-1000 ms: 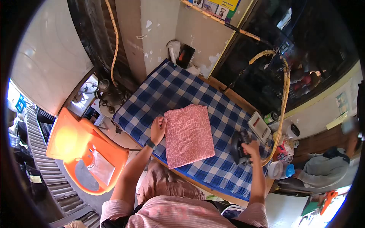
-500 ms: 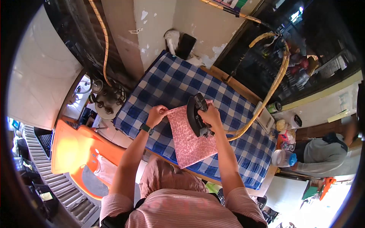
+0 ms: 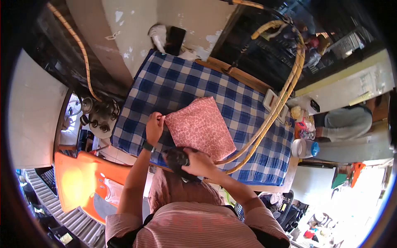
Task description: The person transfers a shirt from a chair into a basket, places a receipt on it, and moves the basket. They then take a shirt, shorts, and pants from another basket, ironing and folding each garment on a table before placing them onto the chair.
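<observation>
A folded pink cloth (image 3: 200, 128) with a mottled print lies on the blue-and-white checked cover (image 3: 136, 111) of the table. My left hand (image 3: 154, 130), with a dark watch on its wrist, is closed at the cloth's left corner, fingertips pinching the edge. My right hand (image 3: 199, 164) is wrapped round the handle of a dark clothes iron (image 3: 178, 160). The iron is at the table's near edge, by the cloth's lower left side and close to my lap. Its soleplate is hidden from me.
Yellow-wrapped hoses (image 3: 285, 97) loop down on the right toward the iron. An orange chair (image 3: 78, 165) stands at left, near a metal boiler-like vessel (image 3: 103, 118). A clear tub with a blue lid (image 3: 304, 148) sits at the right edge. Another person (image 3: 347, 124) is beyond it.
The iron in my right hand has moved off the middle of the cloth, toward me and to the left. My left hand stays at the cloth's corner. The view has shifted right.
</observation>
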Demonstrator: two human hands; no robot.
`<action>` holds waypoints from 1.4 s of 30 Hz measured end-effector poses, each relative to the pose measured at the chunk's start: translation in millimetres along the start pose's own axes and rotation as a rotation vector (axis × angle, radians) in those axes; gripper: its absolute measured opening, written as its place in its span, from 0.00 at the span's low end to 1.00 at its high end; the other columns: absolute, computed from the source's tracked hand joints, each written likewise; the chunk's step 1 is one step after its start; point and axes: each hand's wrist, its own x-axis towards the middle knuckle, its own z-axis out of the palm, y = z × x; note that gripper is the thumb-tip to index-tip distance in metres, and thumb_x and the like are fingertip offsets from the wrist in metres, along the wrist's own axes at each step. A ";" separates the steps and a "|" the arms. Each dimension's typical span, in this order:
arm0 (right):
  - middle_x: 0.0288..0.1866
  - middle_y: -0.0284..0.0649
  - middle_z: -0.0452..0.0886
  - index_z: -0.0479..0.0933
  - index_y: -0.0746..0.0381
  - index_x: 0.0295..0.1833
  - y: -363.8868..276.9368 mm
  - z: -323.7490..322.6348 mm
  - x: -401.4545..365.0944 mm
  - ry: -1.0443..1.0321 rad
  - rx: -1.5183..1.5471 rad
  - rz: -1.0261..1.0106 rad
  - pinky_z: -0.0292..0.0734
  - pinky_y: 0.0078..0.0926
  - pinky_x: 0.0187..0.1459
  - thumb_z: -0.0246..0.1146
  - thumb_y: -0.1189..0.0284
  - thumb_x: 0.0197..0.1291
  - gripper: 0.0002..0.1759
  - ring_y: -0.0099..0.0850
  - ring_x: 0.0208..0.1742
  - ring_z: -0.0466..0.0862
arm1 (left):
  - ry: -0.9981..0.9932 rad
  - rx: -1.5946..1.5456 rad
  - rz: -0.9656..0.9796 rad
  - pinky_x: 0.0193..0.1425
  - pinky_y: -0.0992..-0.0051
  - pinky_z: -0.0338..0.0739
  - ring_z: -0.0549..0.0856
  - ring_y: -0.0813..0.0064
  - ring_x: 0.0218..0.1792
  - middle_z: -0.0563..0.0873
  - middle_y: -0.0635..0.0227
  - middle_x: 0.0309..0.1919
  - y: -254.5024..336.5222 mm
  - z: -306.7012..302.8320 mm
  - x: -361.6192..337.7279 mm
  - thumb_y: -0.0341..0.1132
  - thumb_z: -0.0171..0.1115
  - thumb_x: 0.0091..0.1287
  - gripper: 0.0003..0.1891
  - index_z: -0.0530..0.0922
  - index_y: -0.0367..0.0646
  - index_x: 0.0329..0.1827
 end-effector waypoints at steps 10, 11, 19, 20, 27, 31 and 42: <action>0.24 0.49 0.84 0.81 0.68 0.33 214.9 -114.1 -46.8 0.405 0.214 0.556 0.82 0.35 0.33 0.67 0.55 0.44 0.24 0.39 0.26 0.86 | -0.368 -0.275 -0.515 0.24 0.74 0.76 0.84 0.72 0.20 0.84 0.62 0.24 49.4 -19.9 -173.4 0.44 0.58 0.72 0.16 0.75 0.37 0.40; 0.16 0.42 0.81 0.80 0.67 0.29 238.0 -121.6 -52.3 0.439 0.244 0.498 0.80 0.29 0.25 0.67 0.58 0.44 0.20 0.31 0.17 0.83 | -0.475 -0.266 -0.446 0.25 0.76 0.76 0.84 0.74 0.21 0.84 0.63 0.23 47.6 -14.8 -186.5 0.44 0.59 0.71 0.16 0.75 0.36 0.40; 0.48 0.47 0.75 0.72 0.59 0.56 226.8 -45.0 -41.6 0.646 -0.502 0.021 0.69 0.42 0.48 0.62 0.56 0.61 0.24 0.47 0.47 0.74 | -0.209 -0.567 -0.691 0.28 0.79 0.76 0.84 0.77 0.27 0.85 0.61 0.29 84.3 26.0 -233.5 0.38 0.70 0.63 0.20 0.71 0.31 0.44; 0.45 0.49 0.78 0.73 0.61 0.52 227.6 -16.6 -31.4 0.701 -0.438 0.003 0.71 0.46 0.47 0.62 0.56 0.60 0.23 0.49 0.46 0.77 | -0.163 -0.537 -0.675 0.28 0.79 0.77 0.84 0.77 0.27 0.85 0.61 0.29 92.2 28.4 -235.1 0.38 0.70 0.63 0.21 0.70 0.31 0.45; 0.44 0.60 0.82 0.78 0.70 0.46 193.4 -2.7 -13.9 0.543 0.051 0.181 0.75 0.44 0.52 0.62 0.59 0.53 0.24 0.54 0.49 0.82 | -0.214 -1.229 -0.877 0.48 0.75 0.82 0.85 0.71 0.45 0.83 0.58 0.48 97.4 24.1 -235.5 0.34 0.67 0.66 0.28 0.64 0.34 0.65; 0.48 0.44 0.81 0.74 0.69 0.55 139.4 -51.9 -54.3 0.336 0.513 -0.184 0.72 0.31 0.54 0.61 0.71 0.62 0.18 0.34 0.48 0.78 | -0.422 -1.558 -0.759 0.58 0.73 0.78 0.81 0.76 0.55 0.78 0.65 0.57 134.4 -57.8 -235.2 0.33 0.61 0.69 0.28 0.61 0.36 0.69; 0.47 0.31 0.77 0.71 0.63 0.56 -104.0 99.4 -96.9 -0.184 1.026 -0.047 0.75 0.24 0.53 0.64 0.77 0.61 0.19 0.22 0.47 0.78 | -0.121 -2.005 -0.892 0.71 0.74 0.64 0.73 0.76 0.64 0.73 0.63 0.64 66.4 -265.8 -435.5 0.34 0.56 0.71 0.26 0.63 0.33 0.69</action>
